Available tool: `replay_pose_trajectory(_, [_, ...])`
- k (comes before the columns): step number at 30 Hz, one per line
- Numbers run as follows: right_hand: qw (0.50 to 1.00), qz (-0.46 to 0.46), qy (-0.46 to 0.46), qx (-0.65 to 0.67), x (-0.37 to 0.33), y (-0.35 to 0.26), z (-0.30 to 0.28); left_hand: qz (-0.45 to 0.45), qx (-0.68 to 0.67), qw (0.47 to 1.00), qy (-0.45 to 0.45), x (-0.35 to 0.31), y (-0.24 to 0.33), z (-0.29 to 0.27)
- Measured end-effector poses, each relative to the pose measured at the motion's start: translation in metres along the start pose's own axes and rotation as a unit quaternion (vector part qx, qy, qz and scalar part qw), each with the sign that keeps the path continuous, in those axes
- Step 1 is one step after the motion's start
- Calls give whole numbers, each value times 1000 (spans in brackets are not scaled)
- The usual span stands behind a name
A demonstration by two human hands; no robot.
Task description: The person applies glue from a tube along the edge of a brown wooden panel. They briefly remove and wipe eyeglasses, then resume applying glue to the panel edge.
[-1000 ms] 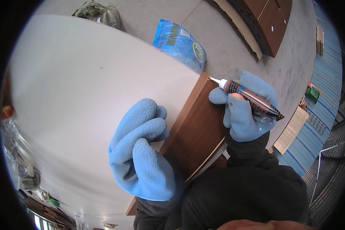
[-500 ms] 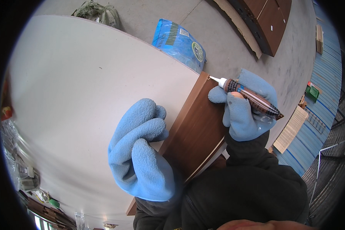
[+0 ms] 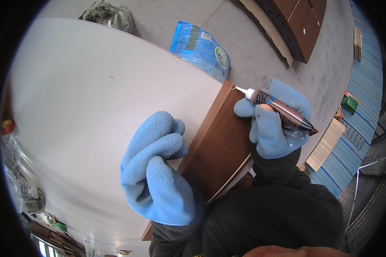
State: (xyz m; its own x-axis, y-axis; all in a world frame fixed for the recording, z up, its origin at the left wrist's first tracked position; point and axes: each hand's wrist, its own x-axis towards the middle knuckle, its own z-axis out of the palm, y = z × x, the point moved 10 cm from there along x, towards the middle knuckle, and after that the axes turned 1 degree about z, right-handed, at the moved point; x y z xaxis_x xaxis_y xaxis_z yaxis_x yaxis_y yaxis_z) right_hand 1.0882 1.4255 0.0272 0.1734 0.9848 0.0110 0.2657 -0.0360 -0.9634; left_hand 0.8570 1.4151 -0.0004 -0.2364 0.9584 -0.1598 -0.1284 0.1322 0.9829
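head view: your left hand (image 3: 158, 175) curls loosely over the white tabletop (image 3: 81, 94); whether it grips anything, i cannot tell. rightward, the brown board (image 3: 218, 145) slants, the white nozzle (image 3: 249, 93) at its far corner. the brown tube (image 3: 285, 112) behind that nozzle lies between thumb and fingers, clasped in your right hand (image 3: 270, 135).

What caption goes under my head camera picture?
Right hand in a blue fleece glove, holding a white-tipped brown tube at one corner of a brown wooden board.
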Motion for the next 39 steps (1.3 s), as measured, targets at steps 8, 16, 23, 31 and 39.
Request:
replay_pose_trajectory(8, [999, 25, 42, -12, 0, 4, -3, -1, -12, 1000, 1, 0, -2, -1])
replay_pose_trajectory(16, [996, 27, 90, -1, -2, 3, -7, -5, -1, 1000, -3, 0, -1, -1])
replay_pose_trajectory(23, [1000, -12, -16, 17, -2, 1, 1, -3, -8, 1000, -5, 0, -1, 1])
replay_pose_trajectory(31, [998, -59, 2, -7, 1, -6, 2, -20, -19, 999, 18, 0, 0, -1])
replay_pose_trajectory(39, [999, -27, 10, 22, -1, 2, 0, -22, -2, 1000, 13, 0, 0, 0])
